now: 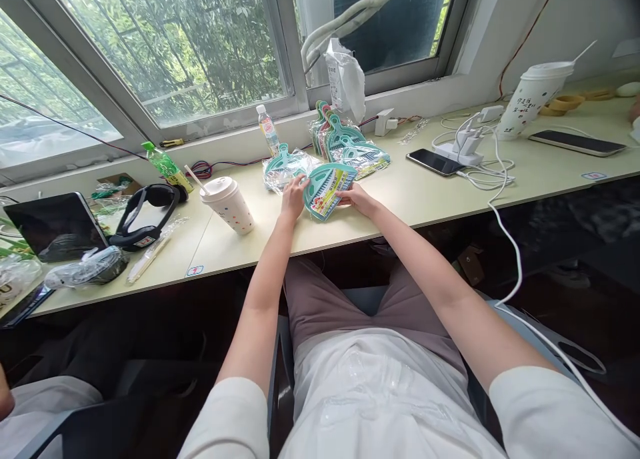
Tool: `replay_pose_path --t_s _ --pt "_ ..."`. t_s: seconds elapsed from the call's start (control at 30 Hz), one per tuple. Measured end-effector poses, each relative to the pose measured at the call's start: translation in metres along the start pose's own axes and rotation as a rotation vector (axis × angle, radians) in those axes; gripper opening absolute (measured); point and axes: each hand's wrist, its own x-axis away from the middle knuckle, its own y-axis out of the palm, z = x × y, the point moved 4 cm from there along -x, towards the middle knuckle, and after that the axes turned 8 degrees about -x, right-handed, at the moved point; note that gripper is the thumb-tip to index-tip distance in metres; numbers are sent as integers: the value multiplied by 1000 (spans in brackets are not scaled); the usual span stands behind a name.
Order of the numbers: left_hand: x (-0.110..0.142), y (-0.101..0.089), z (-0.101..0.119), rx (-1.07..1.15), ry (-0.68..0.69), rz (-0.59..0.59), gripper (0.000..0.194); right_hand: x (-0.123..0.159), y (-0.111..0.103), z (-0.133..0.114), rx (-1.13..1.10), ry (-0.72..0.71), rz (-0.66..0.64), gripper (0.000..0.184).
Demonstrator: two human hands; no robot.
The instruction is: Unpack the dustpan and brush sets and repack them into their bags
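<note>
I hold a teal dustpan-and-brush set (327, 191) with a yellow printed card over the table's front part. My left hand (294, 196) grips its left side, fingers closed on the teal edge. At its right side, my right hand (359, 199) pinches the card's edge. Behind my left hand lies a similar teal set (285, 164) in clear wrapping. Several more wrapped sets (345, 136), with teal, green and red handles, are stacked by the window wall, their lower ones partly hidden.
Left of my hands stand a lidded paper cup (229, 202), a green-capped bottle (165, 162), headphones (147, 216) and a tablet (57, 226). To the right lie a phone (434, 162), a power strip (465, 146) with tangled white cables and another cup (535, 99). A person sits at left.
</note>
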Motion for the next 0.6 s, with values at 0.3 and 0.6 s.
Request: replay_pose_path --t_s 0.3,0.6 --pt "3 -19 -10 148 -159 244 66 -1 -6 -5 -36 -83 132 37" --pt "7 -22 -14 437 -257 345 65 5 1 -7 -33 -68 105 34"
